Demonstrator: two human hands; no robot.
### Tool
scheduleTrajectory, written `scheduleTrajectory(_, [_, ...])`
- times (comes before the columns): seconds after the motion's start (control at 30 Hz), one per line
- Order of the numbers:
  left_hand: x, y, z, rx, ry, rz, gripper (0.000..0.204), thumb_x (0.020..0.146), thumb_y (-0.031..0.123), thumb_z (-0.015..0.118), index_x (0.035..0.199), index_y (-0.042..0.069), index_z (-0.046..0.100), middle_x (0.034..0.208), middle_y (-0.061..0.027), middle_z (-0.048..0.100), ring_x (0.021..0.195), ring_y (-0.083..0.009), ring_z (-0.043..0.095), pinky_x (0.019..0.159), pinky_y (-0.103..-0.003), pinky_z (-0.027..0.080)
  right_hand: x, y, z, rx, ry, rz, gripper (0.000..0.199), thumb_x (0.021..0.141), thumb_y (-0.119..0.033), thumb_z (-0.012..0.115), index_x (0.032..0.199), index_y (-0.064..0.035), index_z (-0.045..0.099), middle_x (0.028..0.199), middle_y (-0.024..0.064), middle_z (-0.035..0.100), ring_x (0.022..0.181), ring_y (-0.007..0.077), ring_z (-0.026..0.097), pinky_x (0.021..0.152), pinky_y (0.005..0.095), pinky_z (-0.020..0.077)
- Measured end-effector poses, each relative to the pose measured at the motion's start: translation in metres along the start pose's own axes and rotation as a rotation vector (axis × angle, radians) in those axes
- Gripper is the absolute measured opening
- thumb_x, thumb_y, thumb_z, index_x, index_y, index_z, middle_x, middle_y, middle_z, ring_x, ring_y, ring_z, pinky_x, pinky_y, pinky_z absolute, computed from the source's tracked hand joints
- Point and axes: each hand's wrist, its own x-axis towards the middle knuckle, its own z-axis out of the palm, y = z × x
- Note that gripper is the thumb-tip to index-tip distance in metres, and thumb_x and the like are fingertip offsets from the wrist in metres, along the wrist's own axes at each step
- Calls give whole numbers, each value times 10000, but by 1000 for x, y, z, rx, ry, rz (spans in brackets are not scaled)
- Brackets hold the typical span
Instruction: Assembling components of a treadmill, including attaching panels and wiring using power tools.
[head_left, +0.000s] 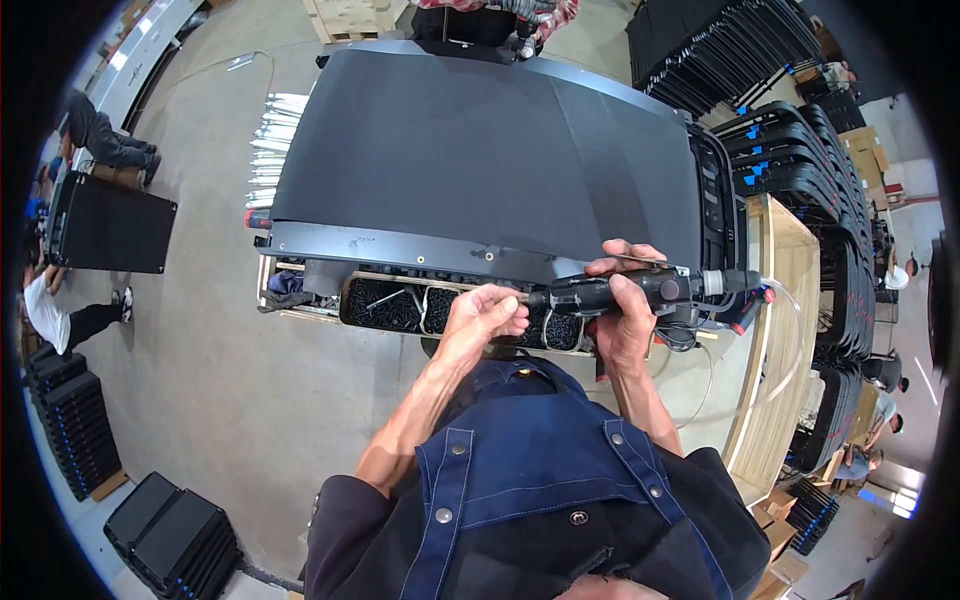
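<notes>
A black air screwdriver (pixel 590 294) lies crosswise in front of me, its nose pointing left and its hose end to the right. My right hand (pixel 628 310) is wrapped around its body. At the nose, the fingers of my left hand (pixel 487 315) are pinched together; whatever small piece they hold there is hidden. Just beyond both hands lies a large dark deck with a black belt (pixel 430 150), like a treadmill's, with a grey side rail (pixel 380 245) along its near edge. Below the rail, bins of black screws (pixel 385 305) sit partly under my hands.
A clear hose (pixel 795 345) curves from the tool over a wooden crate (pixel 765 380) at right. Black frames (pixel 800 160) are stacked beyond. White rods (pixel 277 150) stick out at the deck's left end. Another person's gloved hands (pixel 535 12) are at the far edge; others work at left.
</notes>
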Motion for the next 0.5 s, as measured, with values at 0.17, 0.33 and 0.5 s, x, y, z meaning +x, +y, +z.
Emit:
scheduleTrajectory(0.17, [39,-8,2,-710,-133,-121,189,1015,226,624,1059,43,640,850,-29,663,756,-131,663,681,-239,579,25,5,34,-55,-163,-109,461,856,41,662,1268,-39,472,1254,203,611,1043,273,692,949,427,546])
scheduleTrajectory(0.33, [68,-27,-2,-936,-28,-134,268,1039,363,568,986,107,627,762,10,618,637,-112,589,571,-234,525,44,58,53,-236,-345,-61,452,818,119,659,1211,-37,497,1232,205,626,1056,266,693,929,407,571])
scheduleTrajectory(0.5, [19,-3,-13,-226,327,-59,430,996,465,627,1020,36,599,860,-67,639,717,-147,646,644,-266,572,68,57,80,-350,-585,52,407,768,143,659,1125,-16,546,1152,174,670,1019,248,703,890,387,578])
